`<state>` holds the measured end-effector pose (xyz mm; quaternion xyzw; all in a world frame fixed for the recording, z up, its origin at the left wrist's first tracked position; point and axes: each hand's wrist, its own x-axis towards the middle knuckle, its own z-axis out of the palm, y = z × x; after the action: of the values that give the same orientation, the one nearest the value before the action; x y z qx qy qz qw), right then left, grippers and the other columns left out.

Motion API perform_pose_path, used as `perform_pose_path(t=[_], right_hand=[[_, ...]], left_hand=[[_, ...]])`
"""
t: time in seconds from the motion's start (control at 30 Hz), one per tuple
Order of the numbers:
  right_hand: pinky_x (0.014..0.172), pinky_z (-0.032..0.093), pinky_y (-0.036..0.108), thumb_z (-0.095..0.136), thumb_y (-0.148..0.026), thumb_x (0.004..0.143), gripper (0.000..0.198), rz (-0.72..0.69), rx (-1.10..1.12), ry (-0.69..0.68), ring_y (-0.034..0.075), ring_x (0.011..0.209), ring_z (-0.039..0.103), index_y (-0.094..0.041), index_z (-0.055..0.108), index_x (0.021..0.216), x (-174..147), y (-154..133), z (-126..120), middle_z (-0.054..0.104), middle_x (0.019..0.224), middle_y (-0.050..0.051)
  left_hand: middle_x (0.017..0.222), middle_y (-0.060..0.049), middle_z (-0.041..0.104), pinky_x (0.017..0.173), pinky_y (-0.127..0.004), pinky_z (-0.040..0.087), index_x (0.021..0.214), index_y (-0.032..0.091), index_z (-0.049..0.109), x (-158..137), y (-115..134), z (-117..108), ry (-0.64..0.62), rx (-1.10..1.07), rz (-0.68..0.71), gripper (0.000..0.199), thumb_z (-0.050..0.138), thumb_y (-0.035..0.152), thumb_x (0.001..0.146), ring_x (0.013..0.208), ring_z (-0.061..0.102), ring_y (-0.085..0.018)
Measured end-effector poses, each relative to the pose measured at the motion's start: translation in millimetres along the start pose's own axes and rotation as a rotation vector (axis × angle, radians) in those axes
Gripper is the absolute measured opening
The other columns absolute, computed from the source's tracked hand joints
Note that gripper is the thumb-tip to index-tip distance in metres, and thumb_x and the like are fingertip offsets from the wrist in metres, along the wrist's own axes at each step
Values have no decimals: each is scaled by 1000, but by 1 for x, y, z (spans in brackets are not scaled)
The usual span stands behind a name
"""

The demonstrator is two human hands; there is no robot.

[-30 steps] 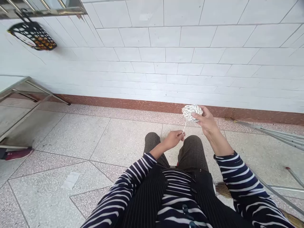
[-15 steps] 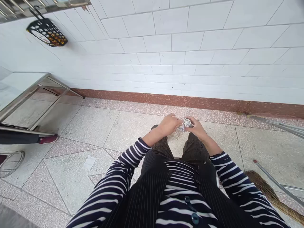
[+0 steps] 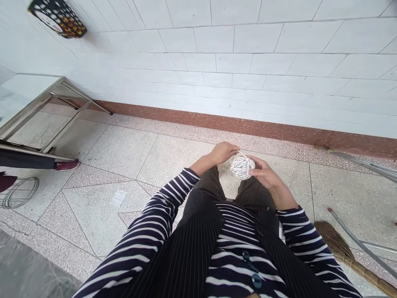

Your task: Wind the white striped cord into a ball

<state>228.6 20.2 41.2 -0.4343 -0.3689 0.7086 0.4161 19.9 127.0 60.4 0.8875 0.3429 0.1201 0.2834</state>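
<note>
A ball of white cord (image 3: 241,167) hangs in front of me between my knees, its strands wound in several directions. Around its right side my right hand (image 3: 263,174) is closed, with the thumb across the front and the fingers behind. My left hand (image 3: 223,153) is just up and left of the ball, its fingers pinched on a strand of the cord (image 3: 242,154). That strand runs from the pinch over to the top of the ball. The fingers behind the ball are partly hidden.
A metal-framed table (image 3: 34,99) stands at the left, with another person's shoe (image 3: 66,165) near it. A white scrap (image 3: 118,198) lies on the floor. At right are a straw broom (image 3: 333,240) and metal tubes (image 3: 350,229). A dotted bag (image 3: 58,18) hangs on the tiled wall.
My left hand has come off the ball and now draws a strand up and left. More of the ball shows. The view has tilted down slightly.
</note>
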Motion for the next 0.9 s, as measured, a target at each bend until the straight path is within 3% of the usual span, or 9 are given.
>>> perform_pose_path(t=[0.2, 0.3, 0.47, 0.57, 0.67, 0.77, 0.83, 0.9], right_hand=[[103, 52, 41, 90, -25, 59, 82, -183, 38, 76, 26, 122, 62, -36, 60, 135, -17, -30, 3, 65, 134, 2], [106, 51, 42, 90, -26, 60, 74, -197, 5, 130, 27, 126, 60, -32, 65, 130, -19, -43, 3, 64, 135, 4], [106, 51, 47, 93, -30, 55, 65, -312, -33, 441, 28, 119, 63, -28, 68, 115, -5, -54, -2, 68, 125, 4], [108, 49, 50, 91, -35, 57, 68, -445, -288, 611, 29, 119, 62, -26, 66, 119, 2, -59, -6, 66, 125, 6], [114, 42, 54, 88, -38, 62, 70, -555, -756, 817, 33, 127, 53, -24, 64, 126, 5, -61, -10, 59, 131, 10], [114, 38, 58, 81, -33, 66, 70, -435, -1074, 798, 39, 136, 42, -24, 61, 132, 10, -53, -13, 50, 140, 14], [111, 38, 61, 79, -28, 63, 73, -207, -1067, 628, 43, 139, 38, -23, 60, 133, 15, -44, -16, 48, 144, 15], [108, 39, 61, 79, -26, 57, 73, 12, -943, 430, 44, 133, 44, -22, 64, 129, 18, -32, -20, 53, 140, 15]], left_hand=[[94, -4, 78, 82, -28, 47, 99, 17, 79, 11, -13, 19, 21, -389, -96, 29, 57, 35, 94, 85, 68, -20], [88, -3, 77, 83, -27, 48, 92, 15, 79, 16, -13, 27, -10, -540, -104, 27, 61, 35, 91, 84, 67, -18], [81, -3, 75, 81, -24, 45, 77, 14, 76, 10, -10, 42, -178, -666, -89, 25, 62, 31, 88, 81, 66, -15], [80, -2, 74, 79, -24, 43, 74, 14, 74, 3, -9, 46, -205, -682, -88, 25, 62, 30, 88, 80, 64, -13], [77, -2, 73, 76, -23, 42, 75, 14, 74, -1, -7, 43, -235, -687, -42, 28, 59, 32, 90, 75, 62, -13], [73, 0, 71, 71, -23, 40, 73, 15, 73, 2, 1, 31, -271, -601, 20, 30, 57, 31, 92, 69, 60, -12], [72, 0, 71, 69, -24, 39, 72, 15, 73, 5, 7, 23, -242, -452, 37, 28, 56, 26, 92, 67, 60, -12], [74, -1, 73, 68, -25, 38, 76, 17, 75, 8, 11, 17, -179, -262, 45, 26, 56, 23, 92, 69, 61, -13]])
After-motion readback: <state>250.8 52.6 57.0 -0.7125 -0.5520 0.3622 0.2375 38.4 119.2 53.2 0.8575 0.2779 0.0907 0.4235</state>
